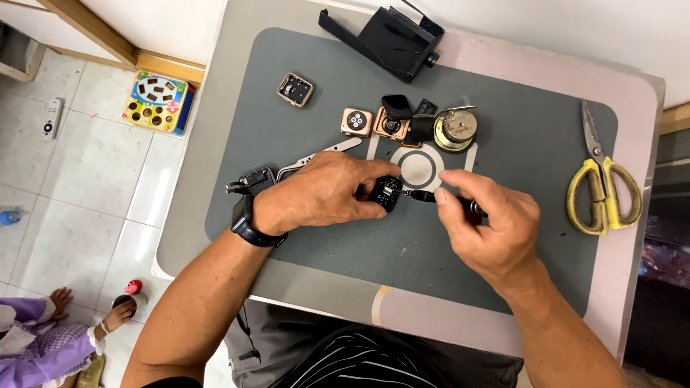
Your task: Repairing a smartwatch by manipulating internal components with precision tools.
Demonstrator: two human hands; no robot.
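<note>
Mid-mat, left hand (pixel 323 195) grips a black module (pixel 387 192); right hand (pixel 489 223) grips a screwdriver (pixel 424 195), scissors (pixel 602 188) well apart.

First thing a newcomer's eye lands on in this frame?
Mid-mat, the left hand pinches a small black square module while the right hand points a slim black screwdriver at its side. Next, the yellow-handled metal scissors at the right edge of the grey work mat. Just above the hands sits a cluster of rose-gold square watch cases beside a round brass mechanism.
</note>
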